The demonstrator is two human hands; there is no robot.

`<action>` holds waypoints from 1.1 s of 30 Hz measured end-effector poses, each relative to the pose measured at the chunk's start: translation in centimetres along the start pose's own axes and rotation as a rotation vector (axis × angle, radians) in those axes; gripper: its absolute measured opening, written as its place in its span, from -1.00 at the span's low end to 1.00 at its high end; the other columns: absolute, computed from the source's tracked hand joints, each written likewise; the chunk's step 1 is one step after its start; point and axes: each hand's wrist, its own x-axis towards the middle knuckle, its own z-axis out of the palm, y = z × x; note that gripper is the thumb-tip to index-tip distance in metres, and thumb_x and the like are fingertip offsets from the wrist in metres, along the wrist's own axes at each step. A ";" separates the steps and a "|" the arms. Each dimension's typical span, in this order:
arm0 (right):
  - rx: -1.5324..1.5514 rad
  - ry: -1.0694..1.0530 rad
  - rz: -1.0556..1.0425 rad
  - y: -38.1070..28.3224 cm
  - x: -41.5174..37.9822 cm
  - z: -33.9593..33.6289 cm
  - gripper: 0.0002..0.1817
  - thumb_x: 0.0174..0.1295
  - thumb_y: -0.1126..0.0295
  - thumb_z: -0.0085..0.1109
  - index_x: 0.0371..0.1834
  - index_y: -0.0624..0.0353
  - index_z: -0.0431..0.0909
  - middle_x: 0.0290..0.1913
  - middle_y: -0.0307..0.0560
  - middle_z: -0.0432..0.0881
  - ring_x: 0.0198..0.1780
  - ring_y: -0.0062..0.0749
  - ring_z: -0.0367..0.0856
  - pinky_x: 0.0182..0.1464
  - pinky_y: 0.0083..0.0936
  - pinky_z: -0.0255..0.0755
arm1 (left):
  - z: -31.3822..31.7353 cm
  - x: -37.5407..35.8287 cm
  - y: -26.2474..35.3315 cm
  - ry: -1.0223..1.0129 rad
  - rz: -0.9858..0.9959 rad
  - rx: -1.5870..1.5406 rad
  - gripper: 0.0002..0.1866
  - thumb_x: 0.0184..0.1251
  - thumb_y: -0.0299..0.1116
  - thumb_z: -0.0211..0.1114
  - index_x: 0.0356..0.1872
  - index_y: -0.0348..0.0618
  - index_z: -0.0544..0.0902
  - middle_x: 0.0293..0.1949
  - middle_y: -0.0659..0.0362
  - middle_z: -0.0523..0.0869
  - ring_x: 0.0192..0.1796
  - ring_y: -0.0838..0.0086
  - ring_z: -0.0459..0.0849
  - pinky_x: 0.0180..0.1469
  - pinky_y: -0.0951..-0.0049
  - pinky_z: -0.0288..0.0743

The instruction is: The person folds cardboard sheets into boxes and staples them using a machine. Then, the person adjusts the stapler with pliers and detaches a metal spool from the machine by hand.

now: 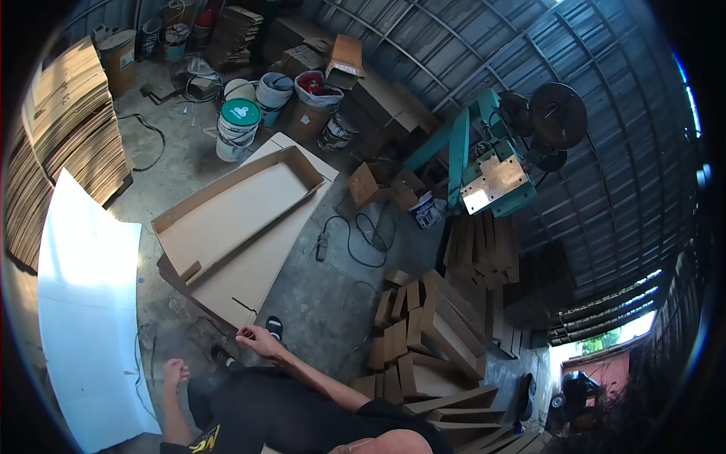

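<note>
At lower left, the left hand (176,372) and the right hand (261,342) are curling loosely, grips unclear; left of centre, an open cardboard tray (234,217) is lying on a cardboard sheet (259,266).

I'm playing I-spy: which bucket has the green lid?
The white bucket at the front, beyond the cardboard tray; only this one wears a green lid.

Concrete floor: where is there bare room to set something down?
Bare floor lies between the flat cardboard and the box pile, and between the tall cardboard stack and the open tray. The area around the buckets is crowded.
</note>
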 end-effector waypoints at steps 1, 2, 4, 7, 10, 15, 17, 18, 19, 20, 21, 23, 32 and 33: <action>0.014 0.029 0.038 0.0 -0.2 0.0 -0.71 0.40 0.22 0.29 -0.02 0.22 0.62 -0.20 -0.20 0.70 -0.16 -0.57 0.61 -0.05 -0.51 0.52 | 0.6 0.0 0.0 -0.053 0.004 0.035 -0.82 0.46 -0.36 0.18 0.00 -0.13 0.58 -0.39 0.19 0.70 -0.48 0.50 0.69 -0.59 0.58 0.48; -0.005 0.071 0.003 1.0 -0.1 0.1 -0.72 0.39 0.23 0.29 -0.02 0.21 0.63 -0.23 -0.24 0.69 -0.19 -0.60 0.60 -0.07 -0.54 0.52 | 1.2 0.7 -1.1 -0.068 0.100 0.034 -0.80 0.41 -0.38 0.25 -0.03 -0.22 0.63 -0.36 0.15 0.73 -0.38 0.46 0.74 -0.43 0.52 0.59; 0.007 0.095 0.027 2.4 -0.2 0.1 -0.71 0.39 0.22 0.29 -0.01 0.20 0.63 -0.24 -0.24 0.69 -0.20 -0.60 0.60 -0.08 -0.54 0.52 | 1.0 5.6 -5.5 -0.146 0.270 0.142 -0.79 0.38 -0.39 0.28 -0.06 -0.26 0.66 -0.33 0.14 0.75 -0.32 0.45 0.75 -0.32 0.50 0.60; 0.002 0.130 0.065 3.2 -1.1 0.2 -0.71 0.39 0.21 0.30 -0.02 0.19 0.64 -0.26 -0.25 0.68 -0.21 -0.60 0.60 -0.11 -0.54 0.53 | 0.7 4.8 -5.0 -0.333 0.336 0.116 -0.76 0.30 -0.40 0.34 -0.11 -0.36 0.71 -0.28 0.12 0.77 -0.20 0.44 0.75 -0.08 0.47 0.59; -0.061 0.184 0.062 6.6 -1.1 0.4 -0.71 0.37 0.19 0.30 -0.06 0.19 0.66 -0.29 -0.22 0.69 -0.23 -0.59 0.61 -0.14 -0.52 0.54 | -0.1 4.8 -4.2 -0.316 0.379 0.280 -0.79 0.31 -0.46 0.30 -0.11 -0.36 0.70 -0.28 0.11 0.76 -0.24 0.44 0.76 -0.12 0.45 0.62; -0.084 0.242 0.331 14.8 -2.2 0.3 -0.67 0.28 0.12 0.34 -0.12 0.16 0.70 -0.30 -0.11 0.75 -0.28 -0.42 0.70 -0.13 -0.39 0.58 | -0.9 1.9 -1.6 -0.080 0.147 -0.037 -0.84 0.35 -0.48 0.25 -0.14 -0.31 0.69 -0.35 0.11 0.74 -0.28 0.43 0.76 -0.15 0.42 0.66; -0.117 0.280 0.414 18.7 -3.7 -0.3 -0.68 0.28 0.14 0.34 -0.15 0.19 0.70 -0.35 -0.15 0.74 -0.32 -0.48 0.68 -0.19 -0.44 0.56 | -1.5 1.6 -1.3 -0.092 0.133 -0.028 -0.82 0.36 -0.50 0.23 -0.08 -0.33 0.66 -0.26 0.09 0.72 -0.26 0.41 0.75 -0.15 0.43 0.68; -0.147 0.320 0.496 19.8 -4.6 -0.3 -0.70 0.28 0.16 0.34 -0.18 0.21 0.71 -0.39 -0.20 0.73 -0.37 -0.53 0.66 -0.25 -0.49 0.54 | -1.9 1.6 -1.3 -0.105 0.120 -0.017 -0.79 0.37 -0.52 0.22 -0.03 -0.36 0.64 -0.18 0.08 0.70 -0.24 0.39 0.74 -0.14 0.43 0.69; -0.148 0.319 0.494 20.2 -5.6 -0.4 -0.70 0.28 0.16 0.34 -0.18 0.21 0.71 -0.39 -0.20 0.73 -0.37 -0.53 0.66 -0.25 -0.49 0.54 | -2.2 1.7 -1.4 -0.103 0.122 -0.018 -0.79 0.37 -0.52 0.22 -0.03 -0.36 0.64 -0.18 0.08 0.70 -0.24 0.39 0.74 -0.14 0.43 0.69; -0.136 0.332 0.556 20.3 -6.5 -0.8 -0.70 0.27 0.16 0.34 -0.21 0.20 0.70 -0.41 -0.20 0.72 -0.38 -0.53 0.65 -0.29 -0.49 0.53 | -2.4 1.8 -1.7 -0.116 0.159 0.022 -0.79 0.37 -0.51 0.23 -0.04 -0.36 0.65 -0.21 0.08 0.71 -0.25 0.38 0.75 -0.15 0.43 0.69; -0.123 0.347 0.619 20.4 -6.9 -1.0 -0.70 0.27 0.16 0.34 -0.23 0.20 0.70 -0.42 -0.20 0.71 -0.39 -0.54 0.65 -0.32 -0.49 0.53 | -2.5 1.9 -2.0 -0.131 0.195 0.062 -0.79 0.36 -0.50 0.25 -0.05 -0.36 0.66 -0.24 0.08 0.72 -0.26 0.38 0.75 -0.16 0.42 0.68; -0.109 0.350 0.629 19.7 -7.4 -0.7 -0.70 0.27 0.15 0.34 -0.24 0.20 0.70 -0.41 -0.19 0.71 -0.40 -0.55 0.64 -0.34 -0.50 0.51 | -2.7 2.6 -2.9 -0.175 0.246 0.126 -0.79 0.35 -0.48 0.27 -0.07 -0.37 0.67 -0.27 0.08 0.73 -0.27 0.38 0.75 -0.17 0.42 0.67; -0.349 0.345 0.440 18.9 -5.8 0.9 -0.57 0.22 0.00 0.35 -0.11 0.15 0.72 -0.19 0.00 0.78 -0.13 -0.22 0.76 -0.06 -0.32 0.60 | 0.4 6.0 -2.2 -0.238 0.235 0.214 -0.84 0.30 -0.48 0.31 -0.20 -0.38 0.73 -0.36 0.07 0.79 -0.35 0.44 0.76 -0.23 0.43 0.61; -0.314 0.317 0.463 18.4 -5.8 0.3 -0.56 0.22 -0.01 0.33 -0.08 0.14 0.72 -0.15 0.04 0.78 -0.07 -0.14 0.75 0.02 -0.29 0.58 | 0.9 6.3 -1.6 -0.203 0.193 0.217 -0.84 0.29 -0.48 0.31 -0.21 -0.37 0.73 -0.37 0.06 0.79 -0.36 0.44 0.75 -0.23 0.43 0.60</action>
